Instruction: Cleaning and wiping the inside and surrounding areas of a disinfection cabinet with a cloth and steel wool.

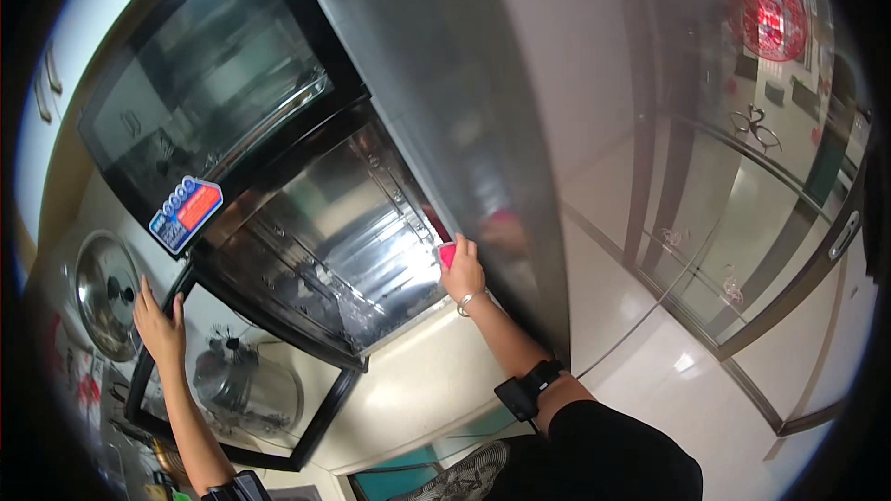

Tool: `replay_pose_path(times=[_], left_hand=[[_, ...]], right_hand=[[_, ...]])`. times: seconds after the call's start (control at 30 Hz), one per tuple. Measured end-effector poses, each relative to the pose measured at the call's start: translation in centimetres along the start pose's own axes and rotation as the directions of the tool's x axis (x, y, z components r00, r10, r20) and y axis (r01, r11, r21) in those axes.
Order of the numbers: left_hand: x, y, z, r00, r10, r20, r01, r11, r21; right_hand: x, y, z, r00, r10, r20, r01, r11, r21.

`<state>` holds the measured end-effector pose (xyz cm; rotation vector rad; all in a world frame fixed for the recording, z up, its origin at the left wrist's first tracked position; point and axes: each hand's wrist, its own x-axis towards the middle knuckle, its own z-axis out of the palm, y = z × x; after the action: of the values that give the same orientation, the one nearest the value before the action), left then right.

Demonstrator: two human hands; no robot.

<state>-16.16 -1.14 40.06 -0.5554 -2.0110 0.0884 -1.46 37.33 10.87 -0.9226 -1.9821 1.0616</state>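
My right hand (pixel 464 277), with a silvery bracelet at the wrist, holds a pink cloth or sponge (pixel 447 255) at the right edge of the lower compartment of a steel cabinet, apparently a dish sterilizer. Fingers hide part of the pink thing. The compartment's shiny metal interior (pixel 327 223) has rails along its side walls. Its black-framed glass door (pixel 327 409) is swung out to the left. Against that door's outer frame lies my left hand (pixel 159 327), fingers straight and thumb apart. Above, the upper glass door (pixel 230 62) is closed and bears a printed sticker (pixel 186 214).
A glass pot lid with a steel rim (pixel 108 296) stands left of my left hand. Behind the open door's glass sits a rounded appliance or pot (pixel 247 386). The cabinet rests on a pale counter (pixel 411 362). To the right are a glass sliding door (pixel 738 223) and a cable (pixel 651 320).
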Motion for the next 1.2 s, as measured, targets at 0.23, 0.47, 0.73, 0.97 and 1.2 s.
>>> replay_pose_path(times=[0.23,0.47,0.73,0.97,1.2], left_hand=[[1.5,1.8,2.7,0.955,-0.084,0.284,0.093,0.995,-0.020],[3.4,5.5,3.2,0.921,-0.244,0.304,0.215,0.968,0.127],[3.7,5.1,2.2,0.933,-0.218,0.287,0.221,0.975,0.022],[3.2,5.0,2.0,0.918,-0.252,0.306,0.269,0.963,-0.011],[2.5,5.1,0.4,0.926,-0.233,0.296,0.256,0.966,-0.041]], right_hand=[[2.9,-0.2,1.3,0.994,-0.072,0.078,0.072,0.997,0.000],[4.9,1.1,2.0,0.985,0.063,0.162,-0.059,0.998,-0.027],[6.5,1.6,3.6,0.989,0.109,0.104,-0.072,0.948,-0.311],[5.0,-0.6,2.2,0.992,0.091,0.087,-0.056,0.939,-0.340],[4.7,0.2,1.2,0.993,0.049,0.105,-0.012,0.946,-0.325]])
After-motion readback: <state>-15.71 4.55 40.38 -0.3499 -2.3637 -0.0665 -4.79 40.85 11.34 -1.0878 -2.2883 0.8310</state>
